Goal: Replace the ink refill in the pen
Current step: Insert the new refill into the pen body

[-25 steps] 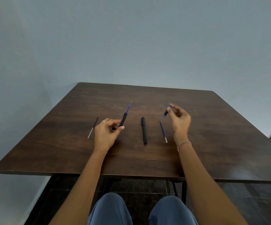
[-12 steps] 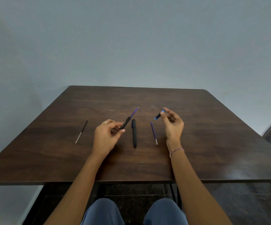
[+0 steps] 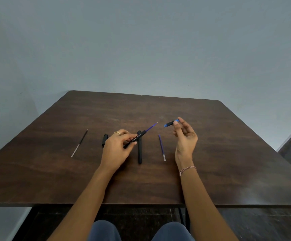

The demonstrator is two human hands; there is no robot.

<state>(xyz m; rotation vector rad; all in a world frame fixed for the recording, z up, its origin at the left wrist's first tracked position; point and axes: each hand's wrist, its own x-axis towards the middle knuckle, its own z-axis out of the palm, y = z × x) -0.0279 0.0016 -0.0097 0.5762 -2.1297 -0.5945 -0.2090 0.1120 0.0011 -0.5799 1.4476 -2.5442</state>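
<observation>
So the pen barrel [image 3: 135, 138] was up off the table, held at a slant in the left hand [image 3: 116, 150], with fingers and thumb curled round its lower half. There was white lettering along the black body, way too small to read. A blue refill [image 3: 150, 127] stuck out of the barrel's far end, pointing up and to the right with its tip in the air. Across from that tip, close but not touching, the right hand [image 3: 184, 138] pinched a short black-and-blue nose piece [image 3: 170, 123] between thumb and fingertips. Its other fingers were loosely curled.

Down on the table [image 3: 219, 153], a second black pen [image 3: 139, 152] lay flat under the held barrel, running toward the person. A loose blue refill [image 3: 161, 147] lay between that pen and the right wrist, roughly parallel to it. Just left of the left hand sat a short black cap [image 3: 104, 140]. Well left of that, a thin dark refill [image 3: 79, 143] with a pale near end lay on its own.

Small stuff: gold ring [image 3: 117, 133] on the left hand, beaded bracelet [image 3: 187, 169] on the right wrist, blue trouser knees [image 3: 104, 230] below the near edge, and a plain grey-blue wall [image 3: 141, 49] behind.
</observation>
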